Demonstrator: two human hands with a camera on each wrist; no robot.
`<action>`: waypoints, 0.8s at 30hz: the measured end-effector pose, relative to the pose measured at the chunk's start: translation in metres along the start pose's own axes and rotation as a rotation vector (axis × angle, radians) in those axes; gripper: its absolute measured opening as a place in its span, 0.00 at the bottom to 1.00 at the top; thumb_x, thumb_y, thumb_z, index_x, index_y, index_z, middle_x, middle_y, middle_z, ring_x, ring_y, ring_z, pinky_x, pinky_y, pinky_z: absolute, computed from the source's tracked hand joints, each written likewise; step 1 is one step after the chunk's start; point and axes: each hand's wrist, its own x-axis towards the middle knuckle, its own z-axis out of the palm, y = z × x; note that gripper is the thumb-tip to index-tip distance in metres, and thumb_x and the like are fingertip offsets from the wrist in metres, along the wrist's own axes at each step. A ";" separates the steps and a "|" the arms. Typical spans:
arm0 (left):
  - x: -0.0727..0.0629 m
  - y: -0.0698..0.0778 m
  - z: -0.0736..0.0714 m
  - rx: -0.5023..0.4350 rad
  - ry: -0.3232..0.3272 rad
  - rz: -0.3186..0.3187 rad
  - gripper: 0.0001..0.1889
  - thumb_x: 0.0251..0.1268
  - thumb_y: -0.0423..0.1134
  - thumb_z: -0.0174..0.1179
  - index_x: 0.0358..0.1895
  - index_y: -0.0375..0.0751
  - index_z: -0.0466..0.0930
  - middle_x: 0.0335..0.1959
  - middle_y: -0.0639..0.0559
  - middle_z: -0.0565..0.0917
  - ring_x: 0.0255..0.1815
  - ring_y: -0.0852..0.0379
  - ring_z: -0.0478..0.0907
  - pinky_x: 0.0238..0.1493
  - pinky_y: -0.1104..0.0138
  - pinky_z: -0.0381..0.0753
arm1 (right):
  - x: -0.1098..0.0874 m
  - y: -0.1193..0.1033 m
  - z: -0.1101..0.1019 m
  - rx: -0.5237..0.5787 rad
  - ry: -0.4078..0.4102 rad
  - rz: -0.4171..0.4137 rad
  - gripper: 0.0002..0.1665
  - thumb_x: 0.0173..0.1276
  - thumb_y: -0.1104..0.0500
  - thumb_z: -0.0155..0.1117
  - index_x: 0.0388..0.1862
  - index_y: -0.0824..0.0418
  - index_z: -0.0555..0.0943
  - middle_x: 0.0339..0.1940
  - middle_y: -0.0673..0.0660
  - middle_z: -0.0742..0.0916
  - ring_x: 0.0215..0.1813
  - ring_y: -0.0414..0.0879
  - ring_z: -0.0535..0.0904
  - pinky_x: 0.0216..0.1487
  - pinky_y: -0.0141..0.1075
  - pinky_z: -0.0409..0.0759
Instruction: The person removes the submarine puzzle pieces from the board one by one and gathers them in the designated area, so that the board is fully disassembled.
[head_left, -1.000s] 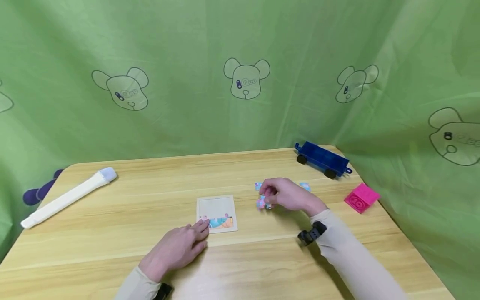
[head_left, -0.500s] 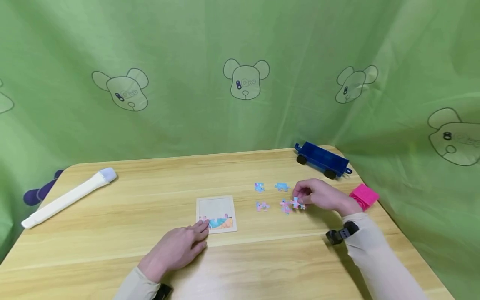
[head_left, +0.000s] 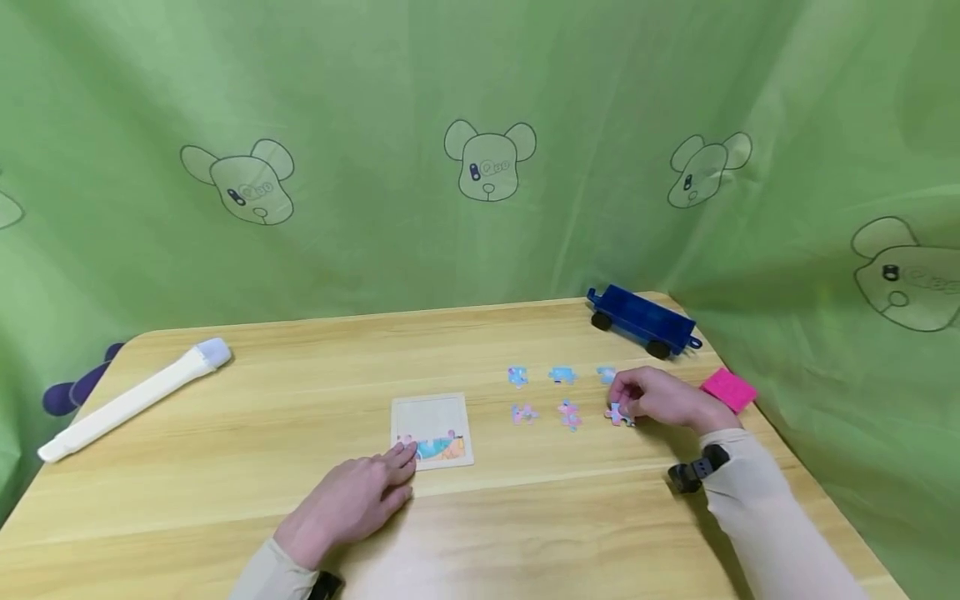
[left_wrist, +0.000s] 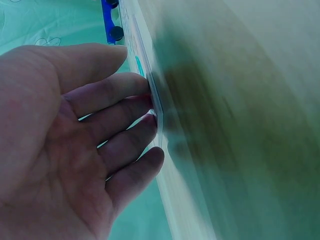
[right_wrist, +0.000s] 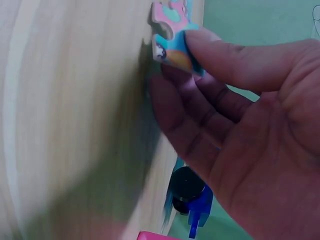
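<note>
My right hand [head_left: 660, 397] pinches a jigsaw piece [right_wrist: 172, 45] between thumb and fingers. In pink, blue and orange, it is low over the table at the right end of a row of loose pieces. My left hand [head_left: 356, 500] rests its fingertips on the lower left corner of a square puzzle tray [head_left: 431, 408]. Relaxed, nearly straight fingers touch the tray's edge in the left wrist view. Fitted pieces [head_left: 442, 447] fill the tray's bottom strip, partly hidden by those fingers. Left of the held piece lie a pink piece [head_left: 570, 414] and another pinkish piece [head_left: 524, 414].
Behind them, blue pieces [head_left: 562, 375] form a second row. A dark blue toy wagon [head_left: 645, 321] stands at the back right, and a pink block [head_left: 729, 390] lies near the right edge, partly behind my hand. A long white stick-like object [head_left: 135, 400] lies far left.
My right hand has moved rightward with the jigsaw piece, past the pink piece, uncovering the pieces on the left. My left hand has stayed on the tray.
</note>
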 end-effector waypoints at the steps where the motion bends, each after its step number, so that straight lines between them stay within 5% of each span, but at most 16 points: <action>1: 0.000 0.000 0.000 0.000 0.001 0.000 0.21 0.73 0.40 0.56 0.63 0.31 0.75 0.69 0.40 0.69 0.66 0.40 0.69 0.64 0.47 0.71 | 0.001 0.001 0.001 -0.011 0.003 0.002 0.09 0.61 0.77 0.58 0.37 0.67 0.79 0.30 0.55 0.79 0.34 0.47 0.72 0.32 0.32 0.74; 16: 0.001 -0.002 0.001 0.003 0.004 -0.005 0.21 0.73 0.42 0.56 0.63 0.32 0.75 0.69 0.40 0.69 0.67 0.40 0.69 0.64 0.48 0.70 | -0.001 -0.004 0.006 -0.104 0.114 0.004 0.07 0.67 0.70 0.63 0.43 0.68 0.79 0.35 0.55 0.80 0.39 0.47 0.74 0.37 0.33 0.76; 24: -0.001 -0.002 0.002 0.001 0.015 0.001 0.21 0.72 0.41 0.57 0.62 0.31 0.75 0.68 0.39 0.69 0.66 0.40 0.70 0.63 0.48 0.71 | 0.012 -0.040 0.028 -0.140 0.119 -0.092 0.09 0.69 0.63 0.64 0.46 0.66 0.79 0.37 0.53 0.81 0.40 0.46 0.76 0.43 0.38 0.79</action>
